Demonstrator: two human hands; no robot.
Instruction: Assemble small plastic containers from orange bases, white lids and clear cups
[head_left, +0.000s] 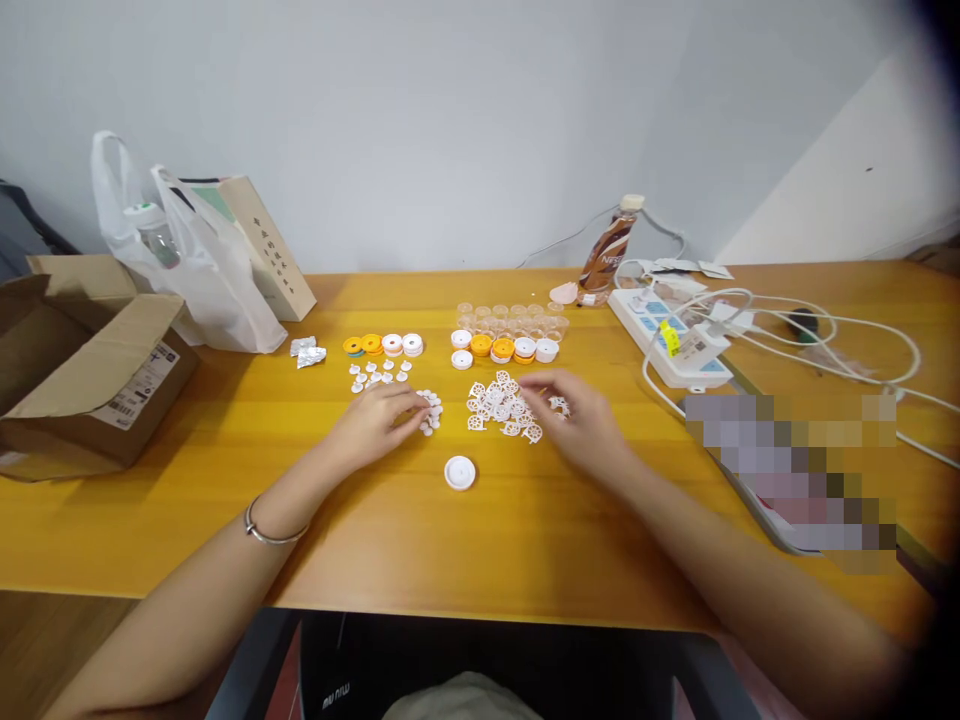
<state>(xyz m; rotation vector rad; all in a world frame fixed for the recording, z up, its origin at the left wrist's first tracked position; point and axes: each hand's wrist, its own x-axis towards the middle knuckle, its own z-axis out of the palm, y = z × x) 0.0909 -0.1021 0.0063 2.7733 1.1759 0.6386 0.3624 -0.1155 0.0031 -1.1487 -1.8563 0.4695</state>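
left hand (375,422): fingertips bunched on small white discs (430,410), just up-left of lone white cap (460,472) (actual pinch hidden, cannot tell) | right hand (576,418): fingers loosely apart over lattice pieces (501,405), up-right of cap | piles kept apart by kind, probably for easy reach

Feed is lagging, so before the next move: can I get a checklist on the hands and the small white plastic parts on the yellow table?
1. Left hand on the heap of small white round plastic pieces: ok, fingertips touch it.
2. Right hand at the pile of white lattice-shaped plastic pieces: ok, at its right edge.
3. Row of orange and white round plastic caps beyond that pile, apart from both hands: ok.
4. Either hand gripping a piece: cannot tell.
5. Single white round plastic cap lying free between the hands: ok.
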